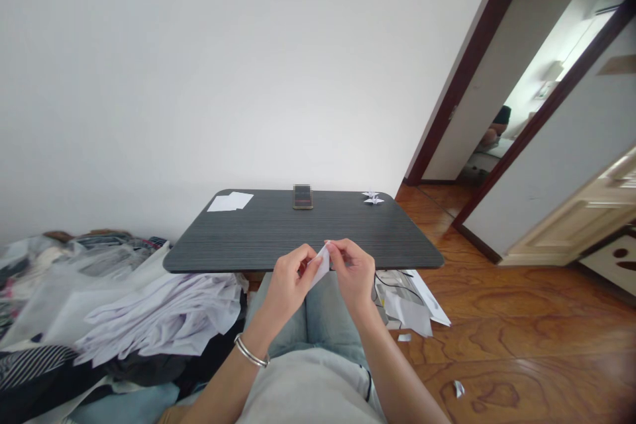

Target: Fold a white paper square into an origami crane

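Between my hands, just over the table's near edge, is a small folded piece of white paper (320, 267). My left hand (293, 271) pinches its left side between thumb and fingers. At the paper's upper tip, the thumb and fingers of my right hand (352, 268) are closed on it. Part of the paper is covered by my fingers, so its full shape is hidden. Two folded paper cranes (373, 200) stand at the table's far right corner. Some flat white paper sheets (230, 201) lie at the far left.
A phone (303, 197) rests at the back middle of the dark table (268, 232), against the white wall. Piled clothes (163, 318) fill the left side. Papers (410, 311) and a cable are below on the right; a paper scrap (458, 389) lies on the wooden floor. A person (494, 129) is partly visible beyond the doorway.
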Demonstrator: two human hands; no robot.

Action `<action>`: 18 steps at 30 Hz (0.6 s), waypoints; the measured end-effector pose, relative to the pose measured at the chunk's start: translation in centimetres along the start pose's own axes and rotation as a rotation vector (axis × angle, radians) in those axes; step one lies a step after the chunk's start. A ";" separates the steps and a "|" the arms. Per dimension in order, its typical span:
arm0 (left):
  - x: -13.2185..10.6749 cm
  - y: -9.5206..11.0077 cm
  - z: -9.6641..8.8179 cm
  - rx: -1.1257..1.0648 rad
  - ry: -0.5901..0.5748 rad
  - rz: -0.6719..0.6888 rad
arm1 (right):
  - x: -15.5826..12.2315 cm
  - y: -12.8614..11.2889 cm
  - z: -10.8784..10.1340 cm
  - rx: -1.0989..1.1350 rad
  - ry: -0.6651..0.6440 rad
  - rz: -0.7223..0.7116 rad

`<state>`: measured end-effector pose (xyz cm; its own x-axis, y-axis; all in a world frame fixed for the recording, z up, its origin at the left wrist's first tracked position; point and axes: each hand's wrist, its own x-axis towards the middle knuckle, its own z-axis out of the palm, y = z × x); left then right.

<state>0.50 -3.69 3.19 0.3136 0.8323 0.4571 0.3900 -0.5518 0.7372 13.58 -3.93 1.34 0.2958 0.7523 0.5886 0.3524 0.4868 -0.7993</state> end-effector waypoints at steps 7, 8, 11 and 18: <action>0.1 -0.2 0.1 -0.011 -0.001 0.003 | 0.1 0.3 0.2 0.069 -0.002 0.019; 0.0 -0.2 0.1 -0.022 -0.005 0.004 | 0.1 0.4 0.3 0.105 -0.002 0.027; 0.0 -0.2 0.2 -0.058 -0.024 0.009 | 0.0 0.3 0.4 0.233 0.001 0.054; -0.1 -0.1 0.3 -0.097 -0.058 -0.004 | 0.3 -0.3 0.6 0.426 0.013 0.123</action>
<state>0.75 -3.74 2.94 0.3626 0.8285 0.4268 0.3064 -0.5385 0.7850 12.99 -3.58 1.65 0.3248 0.8117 0.4854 -0.0825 0.5356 -0.8404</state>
